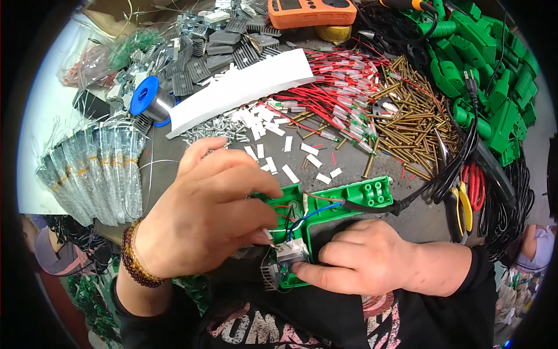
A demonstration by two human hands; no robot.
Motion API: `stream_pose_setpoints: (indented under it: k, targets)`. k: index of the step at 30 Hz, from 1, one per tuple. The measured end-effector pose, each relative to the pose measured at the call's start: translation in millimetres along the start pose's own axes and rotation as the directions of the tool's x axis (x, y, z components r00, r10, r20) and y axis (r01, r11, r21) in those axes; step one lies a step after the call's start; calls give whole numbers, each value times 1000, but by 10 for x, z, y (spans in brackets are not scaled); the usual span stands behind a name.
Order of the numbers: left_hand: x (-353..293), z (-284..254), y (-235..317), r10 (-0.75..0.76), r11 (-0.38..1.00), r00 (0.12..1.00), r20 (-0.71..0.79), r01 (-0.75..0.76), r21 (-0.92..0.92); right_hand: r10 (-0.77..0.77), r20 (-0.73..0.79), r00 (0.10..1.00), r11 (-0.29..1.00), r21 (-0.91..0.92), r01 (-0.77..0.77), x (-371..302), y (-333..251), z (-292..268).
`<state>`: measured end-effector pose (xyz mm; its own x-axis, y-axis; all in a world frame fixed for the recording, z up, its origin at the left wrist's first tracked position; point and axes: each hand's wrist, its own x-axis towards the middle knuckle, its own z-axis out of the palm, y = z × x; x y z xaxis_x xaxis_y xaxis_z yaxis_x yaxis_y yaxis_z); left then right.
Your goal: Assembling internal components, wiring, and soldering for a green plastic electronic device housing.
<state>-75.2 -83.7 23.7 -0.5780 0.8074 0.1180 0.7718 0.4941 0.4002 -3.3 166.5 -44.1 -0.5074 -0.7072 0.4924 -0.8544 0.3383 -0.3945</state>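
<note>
A T-shaped green plastic housing half [349, 196] lies in front of me, its hollow side up. Blue, black, white and brown wires [314, 214] run inside it, with a black cable leaving at the right. In its near end sits a grey finned metal part [292, 251] with a white block on it. My left hand [212, 212] curls over the housing's left side, thumb and fingers bent together; whatever lies between them is hidden. My right hand [372, 256] is closed, its index fingertip pressed against the metal part and the housing's near end.
Around the housing lie white strips [288, 143], red-wired parts [343, 99], brass-coloured screws [410, 134] and a white curved sheet [244, 87]. Further out are a solder spool [152, 100], grey finned parts [224, 49], green housings [500, 87], pliers [459, 209] and an orange meter [311, 13].
</note>
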Motion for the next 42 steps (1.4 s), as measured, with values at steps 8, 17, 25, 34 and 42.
stream_pose_setpoints:
  k: [8, 17, 25, 34, 42]
  targets:
    - [87, 36, 79, 157, 988, 986, 63, -157, -2, 0, -16, 1000, 1000, 27, 0, 6, -3, 2]
    - [29, 126, 47, 97, 994, 994, 55, -94, -56, 9, -28, 1000, 999, 34, -8, -2, -25, 7]
    - [33, 77, 31, 95, 994, 992, 86, -91, -57, 13, -47, 999, 999, 48, -11, -18, 2, 48]
    - [57, 152, 26, 126, 980, 983, 133, -102, -172, 64, -31, 997, 991, 121, -60, 30, -17, -11]
    - [-476, 417, 138, -42, 981, 955, -295, -16, -193, 259, 0, 966, 938, 239, -252, 53, -76, 37]
